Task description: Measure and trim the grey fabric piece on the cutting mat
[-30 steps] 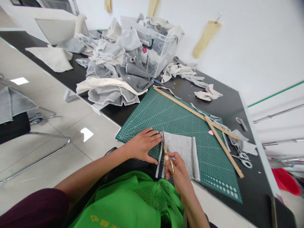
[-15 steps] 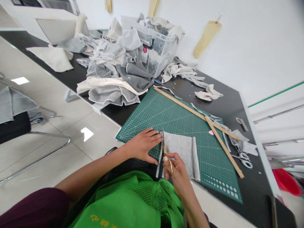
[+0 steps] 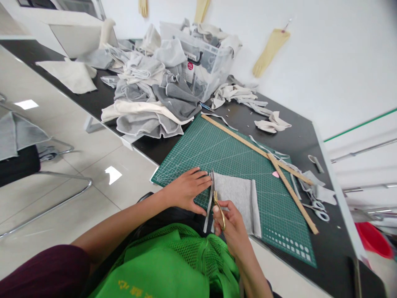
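Observation:
A grey felt piece (image 3: 237, 196) lies on the green cutting mat (image 3: 217, 151) near the table's front edge. My right hand (image 3: 231, 225) grips gold-handled scissors (image 3: 216, 198), whose blades run along the felt's left edge. A thin cut strip (image 3: 208, 211) hangs down beside the blades. Just left of the scissors, my left hand (image 3: 186, 190) lies flat on the mat with its fingers stretched out, the fingertips touching the strip.
Two wooden rulers (image 3: 257, 149) cross the mat's far side. White-handled scissors (image 3: 318, 207) and fabric scraps lie at the right. A heap of grey and cream cloth (image 3: 151, 95) and a clear bin (image 3: 206, 60) fill the back. A red container (image 3: 374, 238) sits far right.
The scissors and my right hand have crept slightly forward along the felt's edge. My left hand has stayed in place.

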A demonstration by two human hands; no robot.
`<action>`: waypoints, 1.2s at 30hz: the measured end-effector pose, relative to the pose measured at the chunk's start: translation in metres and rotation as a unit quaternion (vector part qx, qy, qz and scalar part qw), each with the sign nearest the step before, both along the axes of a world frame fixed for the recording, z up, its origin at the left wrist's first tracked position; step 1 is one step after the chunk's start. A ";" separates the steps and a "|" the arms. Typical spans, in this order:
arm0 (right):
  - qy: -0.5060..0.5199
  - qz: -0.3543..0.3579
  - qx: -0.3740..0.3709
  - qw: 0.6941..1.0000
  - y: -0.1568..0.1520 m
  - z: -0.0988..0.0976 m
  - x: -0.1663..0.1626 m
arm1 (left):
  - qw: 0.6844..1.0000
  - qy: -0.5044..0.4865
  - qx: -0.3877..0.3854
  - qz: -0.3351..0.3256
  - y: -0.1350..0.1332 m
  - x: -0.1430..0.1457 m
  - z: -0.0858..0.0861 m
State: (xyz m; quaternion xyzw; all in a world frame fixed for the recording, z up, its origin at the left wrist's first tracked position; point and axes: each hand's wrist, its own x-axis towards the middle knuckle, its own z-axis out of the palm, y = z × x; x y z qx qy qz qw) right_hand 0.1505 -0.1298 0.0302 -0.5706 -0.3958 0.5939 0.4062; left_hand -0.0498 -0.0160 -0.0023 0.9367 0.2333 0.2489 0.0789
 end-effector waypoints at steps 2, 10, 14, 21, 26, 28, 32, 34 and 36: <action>0.003 -0.008 -0.001 1.000 0.000 -0.002 0.000 | 1.000 -0.001 0.000 0.001 0.000 0.000 0.000; 0.054 -0.014 -0.031 0.998 0.003 0.002 0.004 | 1.000 0.005 -0.009 -0.003 0.000 0.000 0.002; 0.046 -0.008 -0.034 0.998 0.011 0.010 0.005 | 1.000 0.001 -0.008 -0.004 0.001 0.000 0.001; 0.029 0.002 -0.025 0.999 0.020 0.011 0.003 | 1.000 -0.005 -0.013 -0.005 0.000 -0.001 0.003; 0.031 -0.003 -0.011 0.999 0.020 0.005 0.001 | 1.000 -0.004 -0.015 -0.008 0.001 0.000 0.003; 0.029 -0.006 -0.007 1.000 0.019 0.003 -0.001 | 1.000 -0.005 -0.016 -0.009 0.001 0.000 0.002; 0.032 -0.010 -0.005 0.999 0.018 0.002 -0.003 | 1.000 -0.005 -0.015 -0.012 0.001 -0.001 0.001; 0.036 -0.012 -0.007 0.999 0.018 0.002 -0.004 | 1.000 -0.003 -0.015 -0.013 0.002 -0.002 0.002; 0.041 -0.014 -0.007 0.999 0.018 0.003 -0.005 | 1.000 0.000 -0.015 -0.016 0.002 -0.003 0.003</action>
